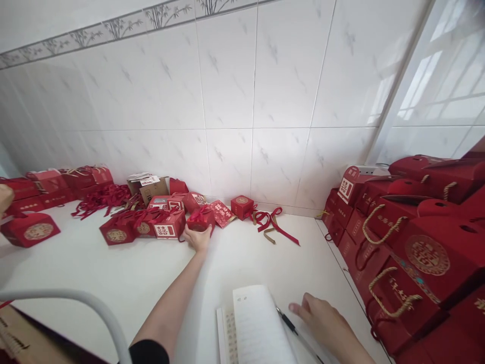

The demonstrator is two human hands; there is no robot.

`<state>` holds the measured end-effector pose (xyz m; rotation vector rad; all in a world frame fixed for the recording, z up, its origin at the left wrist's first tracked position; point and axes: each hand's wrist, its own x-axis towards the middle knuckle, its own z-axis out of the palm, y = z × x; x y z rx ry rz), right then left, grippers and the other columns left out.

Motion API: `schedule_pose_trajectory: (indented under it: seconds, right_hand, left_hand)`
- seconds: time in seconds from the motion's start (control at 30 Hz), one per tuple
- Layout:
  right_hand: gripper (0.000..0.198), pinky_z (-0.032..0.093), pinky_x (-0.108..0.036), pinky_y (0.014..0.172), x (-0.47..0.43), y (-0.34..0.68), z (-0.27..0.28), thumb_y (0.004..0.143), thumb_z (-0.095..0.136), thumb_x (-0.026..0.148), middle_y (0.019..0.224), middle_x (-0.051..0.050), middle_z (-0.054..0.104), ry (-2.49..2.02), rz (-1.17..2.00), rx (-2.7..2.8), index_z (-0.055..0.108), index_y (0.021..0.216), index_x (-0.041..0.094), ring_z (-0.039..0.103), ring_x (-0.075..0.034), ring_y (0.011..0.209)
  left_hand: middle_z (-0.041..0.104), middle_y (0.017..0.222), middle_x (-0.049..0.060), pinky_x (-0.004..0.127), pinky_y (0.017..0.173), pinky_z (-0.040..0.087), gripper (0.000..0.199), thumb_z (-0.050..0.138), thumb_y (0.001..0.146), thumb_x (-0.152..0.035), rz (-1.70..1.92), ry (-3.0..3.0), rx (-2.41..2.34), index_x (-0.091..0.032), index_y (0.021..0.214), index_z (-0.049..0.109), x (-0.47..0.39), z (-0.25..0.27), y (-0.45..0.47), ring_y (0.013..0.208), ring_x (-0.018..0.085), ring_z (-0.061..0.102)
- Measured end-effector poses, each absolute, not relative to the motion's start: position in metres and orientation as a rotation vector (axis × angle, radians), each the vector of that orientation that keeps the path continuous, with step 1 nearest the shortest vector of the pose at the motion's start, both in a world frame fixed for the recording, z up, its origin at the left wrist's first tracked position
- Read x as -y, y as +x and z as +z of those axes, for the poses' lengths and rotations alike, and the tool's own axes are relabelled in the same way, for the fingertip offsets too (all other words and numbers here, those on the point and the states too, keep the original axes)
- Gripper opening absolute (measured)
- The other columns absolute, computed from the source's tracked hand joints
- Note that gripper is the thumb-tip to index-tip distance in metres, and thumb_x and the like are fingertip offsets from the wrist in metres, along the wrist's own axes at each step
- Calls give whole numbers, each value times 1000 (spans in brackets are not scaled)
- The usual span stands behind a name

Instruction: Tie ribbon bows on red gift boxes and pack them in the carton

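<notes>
My left hand reaches across the white table and is closed round a small red gift box with a ribbon bow on top. To its left a row of similar boxes stands, the nearest a red box with a white double-happiness panel. A patterned red envelope lies just to its right. My right hand rests low over the table with its fingers loosely apart and nothing in them. Beside it lie a black pen and an open notebook.
Stacked red boxes with rope handles fill the right side. Loose ribbons and a small box lie by the tiled wall. A grey curved bar crosses the lower left. Another person's hand shows at the left edge.
</notes>
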<state>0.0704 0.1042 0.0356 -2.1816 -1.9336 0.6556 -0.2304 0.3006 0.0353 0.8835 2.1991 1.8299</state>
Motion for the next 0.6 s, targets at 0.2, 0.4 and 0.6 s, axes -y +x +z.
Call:
schedule_pose_trajectory:
  seconds: [0.2, 0.4, 0.6]
  right_hand:
    - [18, 28, -27, 57, -94, 60, 37, 81, 49, 25, 75, -5, 59, -1982, 702, 2127, 47, 65, 18, 54, -21, 70]
    - [22, 29, -27, 53, -104, 67, 30, 85, 37, 27, 61, -3, 53, -1933, 712, 1841, 40, 64, 20, 49, -17, 56]
    - [50, 30, -24, 41, -129, 65, 47, 69, 49, 53, 63, -1, 55, -1468, 882, 1116, 52, 98, 13, 39, -11, 40]
  left_hand:
    - [40, 122, 10, 36, 94, 45, 79, 79, 55, -23, 1805, 1308, -1819, -20, 120, 36, -248, 14, -177, 114, 23, 49]
    - [37, 122, 12, 40, 94, 44, 76, 75, 57, -27, 1654, 1410, -1280, -19, 120, 34, -220, 3, -131, 118, 26, 44]
    - [34, 127, 12, 43, 100, 39, 83, 76, 54, -23, 1421, 1476, -1001, -20, 122, 30, -216, 8, -136, 121, 27, 41]
